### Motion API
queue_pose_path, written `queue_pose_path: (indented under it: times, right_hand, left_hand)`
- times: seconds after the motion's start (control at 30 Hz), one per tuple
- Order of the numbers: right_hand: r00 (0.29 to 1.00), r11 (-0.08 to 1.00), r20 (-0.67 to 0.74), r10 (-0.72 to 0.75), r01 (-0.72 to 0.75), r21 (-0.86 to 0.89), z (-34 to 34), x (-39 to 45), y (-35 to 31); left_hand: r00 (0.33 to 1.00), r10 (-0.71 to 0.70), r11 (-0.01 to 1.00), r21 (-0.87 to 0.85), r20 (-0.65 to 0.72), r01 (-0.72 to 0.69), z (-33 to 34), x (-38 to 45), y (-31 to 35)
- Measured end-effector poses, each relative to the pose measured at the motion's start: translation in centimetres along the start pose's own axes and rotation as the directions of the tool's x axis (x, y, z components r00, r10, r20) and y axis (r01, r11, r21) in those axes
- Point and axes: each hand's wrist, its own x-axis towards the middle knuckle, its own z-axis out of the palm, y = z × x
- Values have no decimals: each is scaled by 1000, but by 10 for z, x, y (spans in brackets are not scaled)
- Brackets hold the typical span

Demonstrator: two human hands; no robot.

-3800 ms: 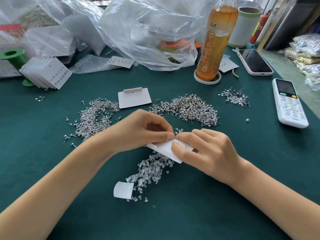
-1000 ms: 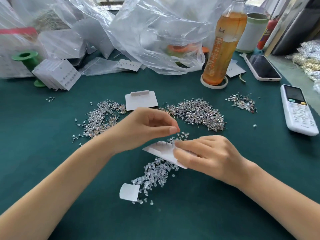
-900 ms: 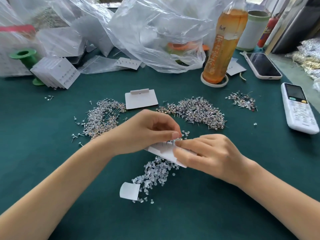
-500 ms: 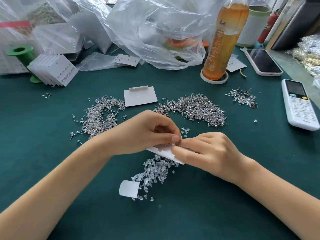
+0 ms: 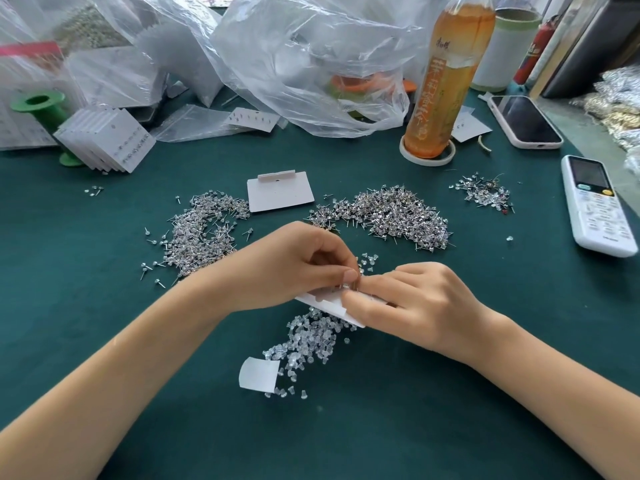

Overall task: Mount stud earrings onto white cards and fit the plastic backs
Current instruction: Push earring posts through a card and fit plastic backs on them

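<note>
Over green felt (image 5: 86, 306), both hands (image 5: 291, 268) (image 5: 415, 303) pinch the white card (image 5: 332, 303).

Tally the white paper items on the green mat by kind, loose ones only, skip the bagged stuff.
White card gripped in both hands: 1
Blank white card with folded tab: 1
Fanned stack of filled white cards: 1
Curled white paper scrap: 1
Total: 4
</note>
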Motion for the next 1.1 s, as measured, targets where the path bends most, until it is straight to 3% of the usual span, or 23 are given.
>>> queue_pose_path:
  times: [0.43,1.1]
  right_hand:
    - [995,997,83,63,-66,32,-4,5,-1]
    - [1000,1000,16,-7,7,-6,0,2,-2]
  left_hand:
    - [998,65,993,102,2,-65,-2,-3,0]
    - [997,74,984,160,19,-76,-5,-6,4]
